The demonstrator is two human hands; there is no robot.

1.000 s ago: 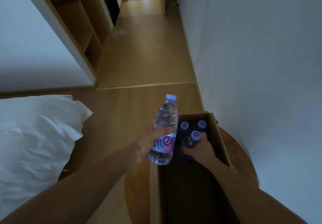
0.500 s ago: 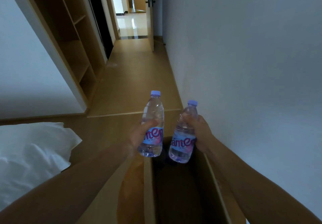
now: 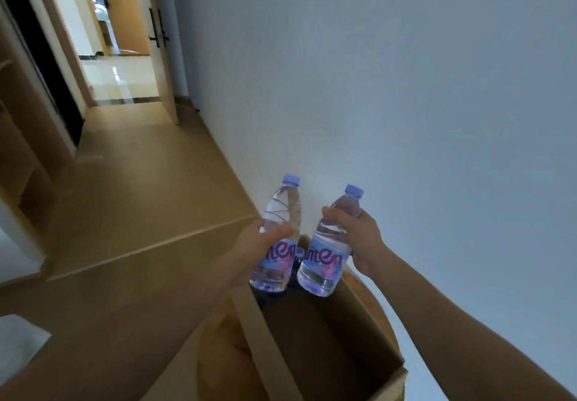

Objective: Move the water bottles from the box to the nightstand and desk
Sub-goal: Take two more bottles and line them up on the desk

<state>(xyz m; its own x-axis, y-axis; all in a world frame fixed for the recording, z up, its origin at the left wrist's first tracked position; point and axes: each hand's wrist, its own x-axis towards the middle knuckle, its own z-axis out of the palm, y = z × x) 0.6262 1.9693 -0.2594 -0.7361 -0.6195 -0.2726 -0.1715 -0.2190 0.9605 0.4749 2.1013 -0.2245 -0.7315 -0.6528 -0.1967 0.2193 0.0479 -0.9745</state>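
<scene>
Box (image 3: pixel 256 332) at 6 o'clock, top open, on a round tabletop (image 3: pixel 218 357). The far end of its inside is dark; can't tell the contents. Over that far end, the left hand (image 3: pixel 259 241) is wrapped round the left bottle (image 3: pixel 282 210) mid-body, and the right hand (image 3: pixel 359 235) is clamped on the shoulder of the right bottle (image 3: pixel 324 263). Both bottles are capped, caps tipped slightly toward 1 o'clock, just beside each other. Floor (image 3: pixel 140 197) runs toward 11 o'clock to an open door (image 3: pixel 159 41). Shelves (image 3: pixel 25 157) at 9 o'clock, wall (image 3: pixel 406 88) at 3 o'clock.
</scene>
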